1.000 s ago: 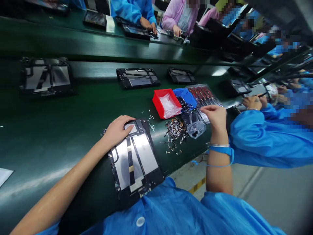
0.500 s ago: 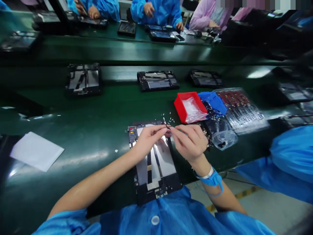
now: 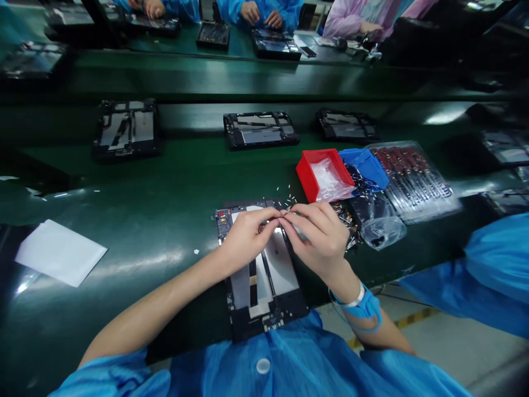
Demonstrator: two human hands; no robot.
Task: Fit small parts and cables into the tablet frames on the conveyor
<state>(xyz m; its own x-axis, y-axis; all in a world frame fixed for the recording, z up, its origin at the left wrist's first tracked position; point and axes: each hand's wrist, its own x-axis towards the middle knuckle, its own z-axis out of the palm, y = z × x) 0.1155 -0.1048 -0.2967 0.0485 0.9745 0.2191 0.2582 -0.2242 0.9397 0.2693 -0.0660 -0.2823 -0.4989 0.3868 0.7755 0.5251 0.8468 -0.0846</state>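
An opened tablet chassis (image 3: 264, 286) with silver plates and dark circuit edges lies on the green belt just in front of me. My left hand (image 3: 246, 237) and my right hand (image 3: 320, 237) meet fingertip to fingertip over its top edge, both pinched on a tiny part too small to name. A blue strap circles my right wrist. Just right of my right hand lie a heap of small metal parts (image 3: 345, 218) and a clear plastic bag (image 3: 378, 223).
A red bin (image 3: 308, 179), a blue bin (image 3: 366, 165) and a clear tray of red-striped parts (image 3: 413, 176) sit at the right. More open tablets (image 3: 126, 129) (image 3: 260, 129) (image 3: 347, 125) lie farther along the belt. A white sheet (image 3: 60, 252) lies left. Co-workers in blue and pink sit opposite and at my right.
My right hand came back from the parts heap and joined my left over the tablet's top edge. In the last half second both hands drew closer and lower.
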